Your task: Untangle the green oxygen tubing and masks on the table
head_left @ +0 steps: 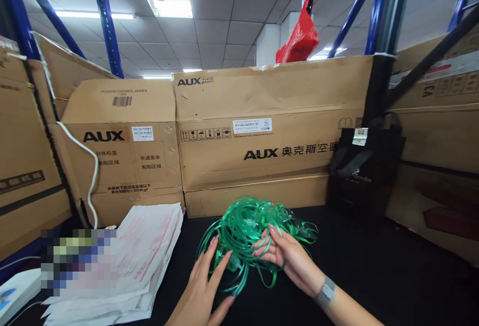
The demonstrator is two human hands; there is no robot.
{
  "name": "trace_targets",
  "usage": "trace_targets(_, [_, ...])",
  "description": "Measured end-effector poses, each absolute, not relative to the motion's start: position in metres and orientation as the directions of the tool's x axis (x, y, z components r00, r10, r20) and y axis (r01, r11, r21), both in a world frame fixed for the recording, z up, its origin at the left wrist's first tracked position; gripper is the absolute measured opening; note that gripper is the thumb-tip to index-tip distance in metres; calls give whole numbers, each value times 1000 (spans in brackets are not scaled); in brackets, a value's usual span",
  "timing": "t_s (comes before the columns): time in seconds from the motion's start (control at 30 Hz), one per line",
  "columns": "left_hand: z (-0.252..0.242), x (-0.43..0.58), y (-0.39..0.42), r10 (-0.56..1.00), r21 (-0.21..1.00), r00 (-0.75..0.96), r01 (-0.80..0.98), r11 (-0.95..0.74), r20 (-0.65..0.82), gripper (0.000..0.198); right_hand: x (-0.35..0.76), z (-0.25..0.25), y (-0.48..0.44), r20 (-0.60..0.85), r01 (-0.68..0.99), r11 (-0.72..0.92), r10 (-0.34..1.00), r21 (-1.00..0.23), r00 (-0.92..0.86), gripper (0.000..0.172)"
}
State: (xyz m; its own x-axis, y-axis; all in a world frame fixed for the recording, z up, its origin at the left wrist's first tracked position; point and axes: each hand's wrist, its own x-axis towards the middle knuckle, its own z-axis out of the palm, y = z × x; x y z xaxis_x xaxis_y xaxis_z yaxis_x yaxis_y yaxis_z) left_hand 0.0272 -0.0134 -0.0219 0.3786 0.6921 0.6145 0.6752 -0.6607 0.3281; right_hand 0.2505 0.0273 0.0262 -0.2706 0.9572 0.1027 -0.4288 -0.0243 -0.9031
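A tangled heap of see-through green plastic tubing [243, 223] lies on the black tabletop, with clear plastic pieces and flat green straps mixed into it. My left hand [207, 281] rests at the near left side of the heap, fingers spread and open, its fingertips at the outer loops. From the right, my right hand [286, 256] reaches in with its palm turned up. Its thumb and fingers are closed on some strands of the tubing. Part of the clear pieces is hidden under the loops.
A stack of white printed bags or sheets [149, 261] lies on the left, partly blurred out. Large cardboard boxes [217, 166] wall off the back. A black bag [362, 176] stands at the back right. A white cable [93, 171] hangs at left. The tabletop [359, 261] is black.
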Motion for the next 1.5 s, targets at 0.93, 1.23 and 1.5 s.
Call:
trace_targets(0.93, [-24,8,-7,757,14,549,806,-591,355,66,281,13,53,444,382,338,865,-860,234,55])
trace_targets(1.23, [-37,-11,31,790,-101,369,924,-369,489,46,265,-3,56,417,630,511,856,-585,-307,67])
trace_targets(1.5, [-18,-1,3,649,-117,500,834,-539,573,52,297,30,55,511,810,419,841,-411,-177,37])
